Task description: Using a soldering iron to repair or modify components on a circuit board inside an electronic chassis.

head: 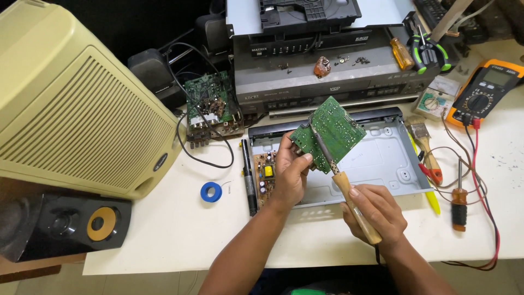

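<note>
The right hand (376,210) is nearest, fingers clamped on the wooden handle of a soldering iron (341,180) whose tip rests on a green board (329,133). The left hand (290,172) holds that board tilted above an open metal chassis (382,158), fingers clamped on its lower-left edge. A black pen-like tool (249,177) and a blue solder reel (210,192) lie left on the desk (180,229); a screwdriver (459,202), brush (424,143) and multimeter (483,90) with trailing leads crowd the right. A big cream speaker (71,104) blocks the left side. Stacked players (327,65) wall off the back. Bare desk lies along the near edge.
</note>
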